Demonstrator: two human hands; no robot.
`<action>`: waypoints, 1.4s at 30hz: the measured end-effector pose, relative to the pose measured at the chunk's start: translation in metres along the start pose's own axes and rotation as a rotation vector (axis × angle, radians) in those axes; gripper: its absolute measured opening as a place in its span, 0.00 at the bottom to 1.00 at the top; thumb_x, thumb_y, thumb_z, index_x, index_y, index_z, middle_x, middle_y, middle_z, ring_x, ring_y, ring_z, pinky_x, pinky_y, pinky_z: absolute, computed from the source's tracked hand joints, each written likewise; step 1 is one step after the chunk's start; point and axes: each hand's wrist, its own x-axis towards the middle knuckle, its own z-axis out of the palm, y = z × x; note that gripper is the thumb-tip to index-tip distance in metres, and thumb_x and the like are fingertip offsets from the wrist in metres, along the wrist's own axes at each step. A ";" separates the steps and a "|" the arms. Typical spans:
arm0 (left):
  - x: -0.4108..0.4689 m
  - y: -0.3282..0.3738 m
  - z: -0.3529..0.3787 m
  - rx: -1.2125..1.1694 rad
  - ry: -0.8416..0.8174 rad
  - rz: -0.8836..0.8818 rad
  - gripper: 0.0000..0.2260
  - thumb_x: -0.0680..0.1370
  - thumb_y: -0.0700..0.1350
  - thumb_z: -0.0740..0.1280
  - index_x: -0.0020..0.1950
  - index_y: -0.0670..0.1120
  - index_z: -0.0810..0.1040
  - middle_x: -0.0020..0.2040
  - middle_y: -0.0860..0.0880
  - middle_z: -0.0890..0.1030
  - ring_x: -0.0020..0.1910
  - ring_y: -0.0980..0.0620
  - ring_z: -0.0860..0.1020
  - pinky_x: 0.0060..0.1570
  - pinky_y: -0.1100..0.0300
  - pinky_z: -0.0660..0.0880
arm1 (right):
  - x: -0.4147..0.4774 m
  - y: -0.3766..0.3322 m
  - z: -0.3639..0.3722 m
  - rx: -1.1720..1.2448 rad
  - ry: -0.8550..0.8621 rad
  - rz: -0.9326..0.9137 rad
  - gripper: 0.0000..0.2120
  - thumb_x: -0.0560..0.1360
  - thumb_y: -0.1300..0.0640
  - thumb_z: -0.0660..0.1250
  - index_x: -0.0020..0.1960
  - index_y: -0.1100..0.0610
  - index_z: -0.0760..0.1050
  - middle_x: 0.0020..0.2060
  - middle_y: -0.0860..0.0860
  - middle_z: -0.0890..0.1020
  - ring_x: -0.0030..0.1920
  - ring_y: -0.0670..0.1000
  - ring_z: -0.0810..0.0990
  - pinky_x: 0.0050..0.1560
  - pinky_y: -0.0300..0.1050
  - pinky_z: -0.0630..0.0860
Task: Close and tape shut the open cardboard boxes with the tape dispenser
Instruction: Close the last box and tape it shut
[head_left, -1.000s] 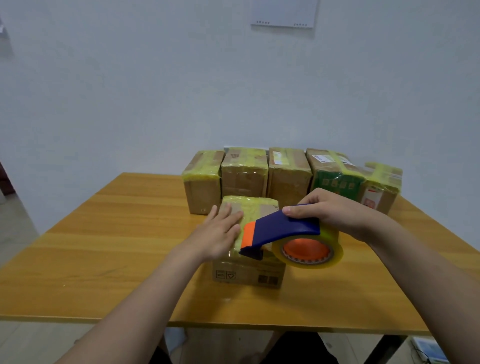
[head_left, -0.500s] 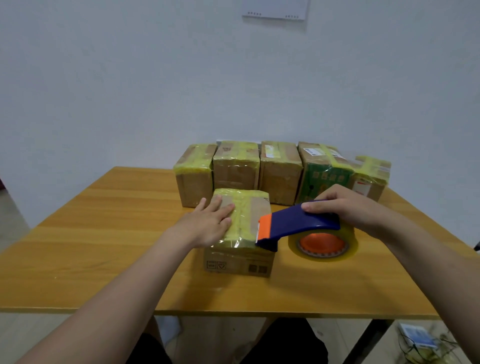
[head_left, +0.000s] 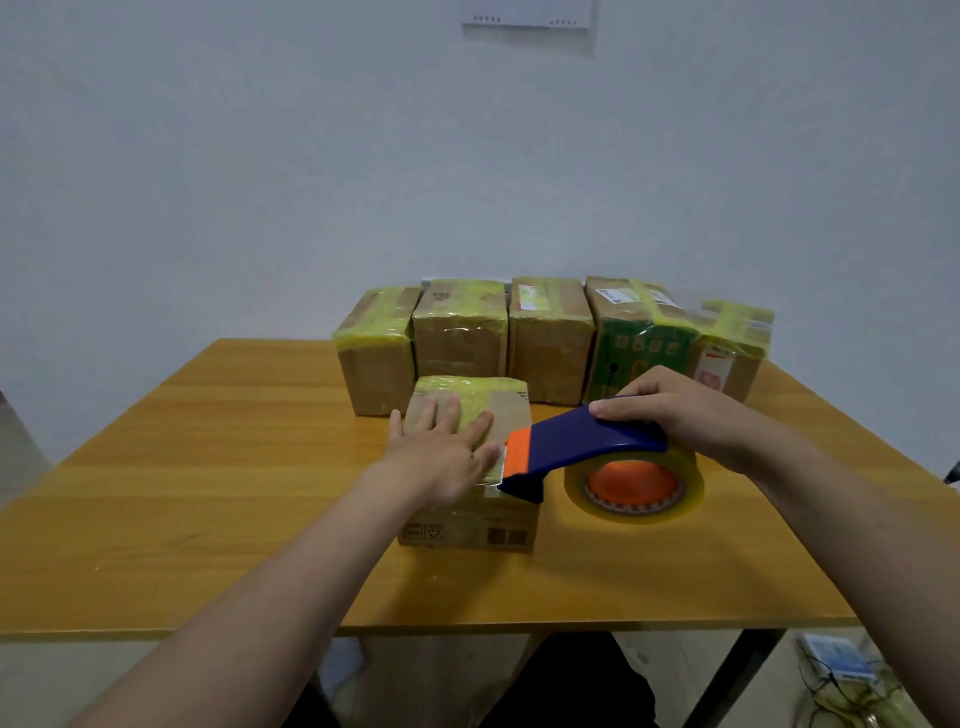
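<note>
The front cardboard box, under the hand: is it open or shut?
Shut. The front cardboard box has its flaps flat under yellowish tape, and the left hand presses flat on top.

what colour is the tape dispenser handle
Dark blue tape dispenser handle, orange at the blade end; head view shows it best.

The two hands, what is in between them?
In the head view, the tape dispenser lies between them: the right hand grips its blue handle, and its orange end sits beside the left hand, which rests flat on the front box.
</note>
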 end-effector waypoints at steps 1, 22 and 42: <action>0.000 0.001 -0.001 0.003 -0.006 -0.003 0.29 0.85 0.66 0.43 0.84 0.62 0.39 0.84 0.47 0.36 0.82 0.41 0.35 0.77 0.33 0.37 | 0.000 0.000 -0.001 0.004 -0.005 -0.002 0.28 0.72 0.34 0.69 0.47 0.61 0.85 0.40 0.55 0.87 0.44 0.57 0.85 0.48 0.46 0.79; 0.001 0.007 -0.001 -0.014 -0.015 -0.037 0.27 0.85 0.64 0.42 0.84 0.62 0.40 0.85 0.46 0.37 0.83 0.41 0.35 0.78 0.33 0.36 | -0.005 0.005 -0.024 -0.185 -0.025 0.078 0.29 0.70 0.34 0.69 0.43 0.62 0.84 0.37 0.59 0.84 0.35 0.54 0.80 0.42 0.47 0.76; 0.003 0.008 -0.011 -0.087 -0.047 -0.054 0.42 0.75 0.79 0.46 0.84 0.60 0.48 0.86 0.47 0.45 0.84 0.41 0.42 0.78 0.31 0.39 | 0.014 0.000 0.023 -0.675 0.044 0.164 0.22 0.72 0.33 0.70 0.46 0.52 0.79 0.37 0.48 0.84 0.40 0.48 0.83 0.42 0.45 0.84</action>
